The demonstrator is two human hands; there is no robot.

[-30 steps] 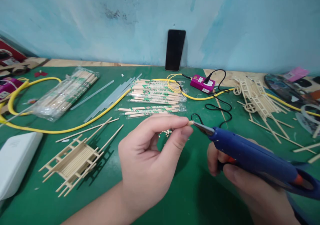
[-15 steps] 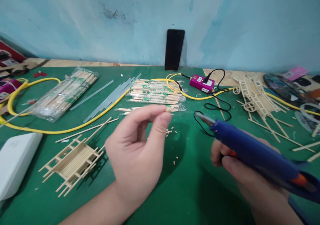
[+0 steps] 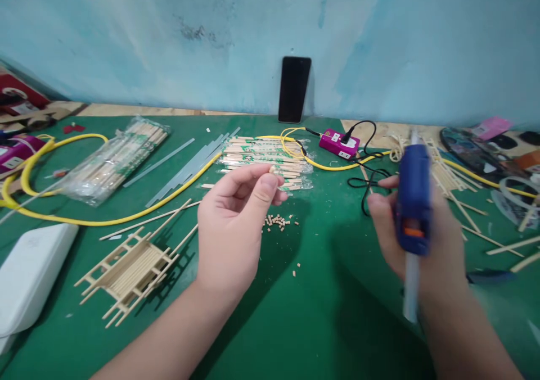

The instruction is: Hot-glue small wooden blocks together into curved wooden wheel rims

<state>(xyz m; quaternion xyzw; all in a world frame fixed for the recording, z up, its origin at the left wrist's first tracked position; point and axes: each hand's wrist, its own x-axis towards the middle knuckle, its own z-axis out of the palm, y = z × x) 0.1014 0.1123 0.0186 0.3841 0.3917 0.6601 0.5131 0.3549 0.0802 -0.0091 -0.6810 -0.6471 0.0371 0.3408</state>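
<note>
While our left hand (image 3: pixel 234 222) is pinching a small wooden chopstick piece (image 3: pixel 272 169) between thumb and forefinger, our right hand (image 3: pixel 441 262) is closing around a blue hot glue gun (image 3: pixel 413 200). Left hand: nearly shut, remaining fingers curling loosely, piece barely showing at the fingertips, centre of frame. Gun: standing upright and slightly blurred, nozzle pointing up, with a translucent glue stick (image 3: pixel 411 290) protruding downward from its rear.

Just below the left hand, we are seeing a small pile of cut wooden pieces (image 3: pixel 276 221) lying on the green-topped surface (image 3: pixel 320 324). Lower left, a ladder-like chopstick frame (image 3: pixel 130 267) is sitting beside a white box (image 3: pixel 31 273). Behind the left hand, a plastic-wrapped chopstick bundle (image 3: pixel 265 158) is lying near loose grey glue sticks (image 3: pixel 185 166), with a larger wrapped bundle (image 3: pixel 113 161) further left. A yellow cable (image 3: pixel 84 221) is curving across the upper left, and a magenta power strip (image 3: pixel 340 144) is sitting upper centre-right. A black phone (image 3: pixel 294 89) is leaning against the blue wall (image 3: pixel 126 31). Right of the gun, a second chopstick structure (image 3: pixel 449 172) is lying partly hidden.
</note>
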